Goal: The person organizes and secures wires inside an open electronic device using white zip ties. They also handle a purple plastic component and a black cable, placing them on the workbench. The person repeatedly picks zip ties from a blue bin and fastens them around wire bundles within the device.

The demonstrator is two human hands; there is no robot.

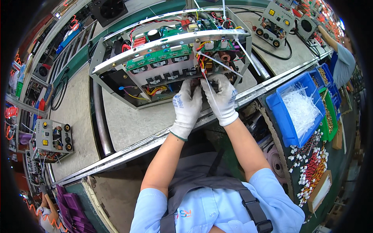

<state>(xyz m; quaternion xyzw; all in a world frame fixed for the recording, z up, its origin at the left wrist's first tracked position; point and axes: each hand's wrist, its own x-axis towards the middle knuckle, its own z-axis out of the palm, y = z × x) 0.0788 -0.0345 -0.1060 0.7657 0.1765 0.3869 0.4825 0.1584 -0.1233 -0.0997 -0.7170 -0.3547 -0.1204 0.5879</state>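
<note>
An open metal chassis (171, 40) with green circuit boards (161, 57) and coloured wiring stands in front of me. Both my hands wear white gloves and meet at its lower front side. My left hand (188, 105) has its fingers closed, their tips inside the opening. Beside it my right hand (222, 100) is closed too, with thumb and fingers bent inward. What they pinch is hidden by the gloves and the frame. Just above them hangs a bundle of red, yellow and white wires (202, 62). A white cable tie (248, 56) sticks out; another thin white strip runs down over my right glove.
Right of me are a blue bin (281, 116) of white cable ties (299, 110), a green bin (329, 120) of small brass-coloured parts and loose connector wires (311, 167). Smaller grey units (50, 138) stand left and far right. A roller (103, 120) crosses the bench. Other people work at both sides.
</note>
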